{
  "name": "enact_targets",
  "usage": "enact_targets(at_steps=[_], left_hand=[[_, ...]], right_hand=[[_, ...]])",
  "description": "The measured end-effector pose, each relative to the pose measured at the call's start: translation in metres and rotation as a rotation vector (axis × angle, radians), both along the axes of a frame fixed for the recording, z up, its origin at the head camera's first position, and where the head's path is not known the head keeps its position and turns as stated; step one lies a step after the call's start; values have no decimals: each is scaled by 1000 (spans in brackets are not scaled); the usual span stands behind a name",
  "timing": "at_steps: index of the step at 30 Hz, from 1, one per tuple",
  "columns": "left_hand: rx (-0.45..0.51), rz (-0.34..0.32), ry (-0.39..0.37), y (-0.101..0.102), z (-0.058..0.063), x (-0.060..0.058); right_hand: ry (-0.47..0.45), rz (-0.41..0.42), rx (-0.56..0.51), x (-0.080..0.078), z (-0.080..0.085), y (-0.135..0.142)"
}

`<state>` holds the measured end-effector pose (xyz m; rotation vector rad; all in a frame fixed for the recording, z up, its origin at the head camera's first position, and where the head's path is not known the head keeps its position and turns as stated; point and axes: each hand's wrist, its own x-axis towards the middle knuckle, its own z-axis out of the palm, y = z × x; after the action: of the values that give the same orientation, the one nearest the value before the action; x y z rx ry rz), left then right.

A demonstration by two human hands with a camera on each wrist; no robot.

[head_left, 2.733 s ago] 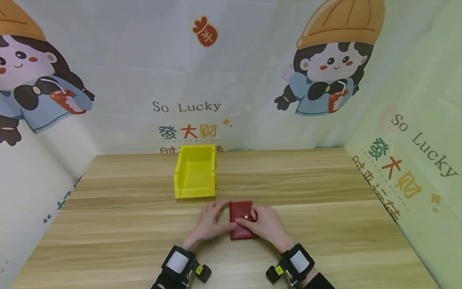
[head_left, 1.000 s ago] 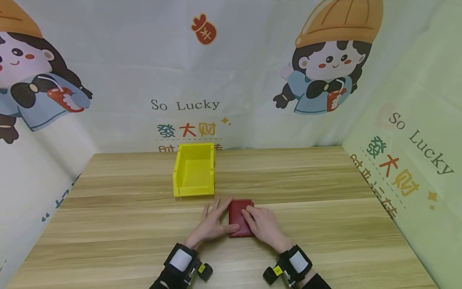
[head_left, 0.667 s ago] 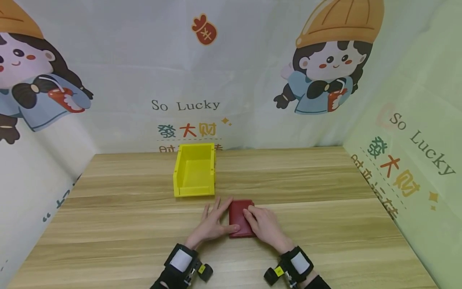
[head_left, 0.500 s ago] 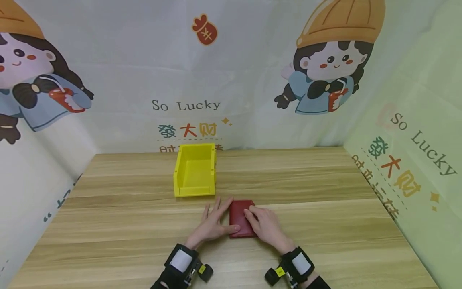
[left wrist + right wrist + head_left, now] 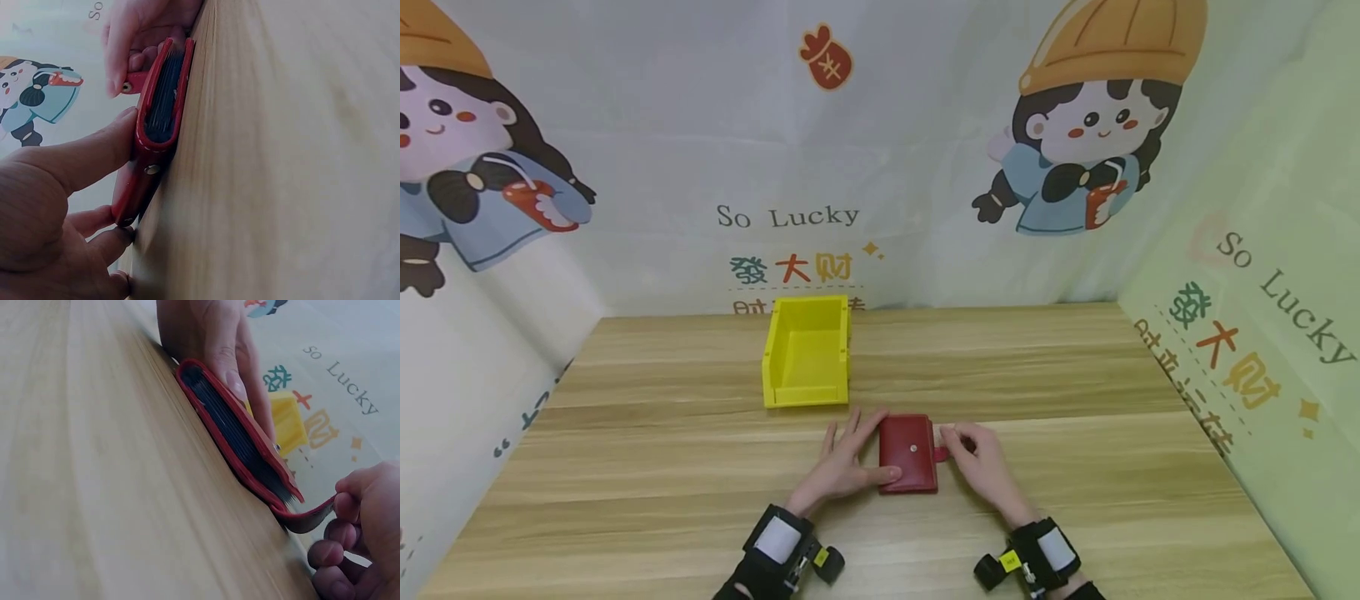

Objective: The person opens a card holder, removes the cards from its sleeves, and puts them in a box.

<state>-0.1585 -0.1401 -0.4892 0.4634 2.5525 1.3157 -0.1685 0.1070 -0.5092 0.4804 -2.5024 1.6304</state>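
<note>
A red card holder (image 5: 908, 467) lies on the wooden table, a snap stud visible on its cover. Dark inner leaves show edge-on between its red covers (image 5: 234, 434). My left hand (image 5: 841, 468), fingers spread, steadies it from the left. The left thumb (image 5: 94, 153) presses on the cover while fingertips touch the spine side. On the right, my right hand (image 5: 987, 468) pinches the holder's strap (image 5: 307, 520) between thumb and forefinger. The strap is off the stud and stretches out past the holder's right edge, its own snap (image 5: 127, 87) in view.
Behind the card holder stands a yellow open-fronted bin (image 5: 807, 354). Printed cloth hangs (image 5: 917, 192) along the back and sides of the table (image 5: 1037, 367). Each wrist carries a strapped-on camera.
The strap was fastened over the cover's stud at first. It has come loose and my right hand has drawn it to the right, uncovering the stud. The left hand has stayed on the holder.
</note>
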Motion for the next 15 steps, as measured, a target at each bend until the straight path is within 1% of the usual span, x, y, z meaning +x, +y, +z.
enact_targets(at_steps=[3, 6, 8, 10, 12, 15], left_hand=[[17, 8, 3, 1, 6, 1], [3, 17, -10, 2, 9, 2], [-7, 19, -14, 2, 9, 2], [-12, 17, -14, 2, 8, 2], [-11, 17, -20, 2, 8, 1], [-10, 16, -20, 3, 7, 1]], right_hand=[[120, -45, 32, -1, -4, 9], [247, -75, 95, -2, -8, 16], [293, -88, 139, -1, -10, 19], [311, -104, 181, -1, -10, 21], [291, -122, 221, 0, -10, 22], [239, -147, 261, 2, -9, 23]])
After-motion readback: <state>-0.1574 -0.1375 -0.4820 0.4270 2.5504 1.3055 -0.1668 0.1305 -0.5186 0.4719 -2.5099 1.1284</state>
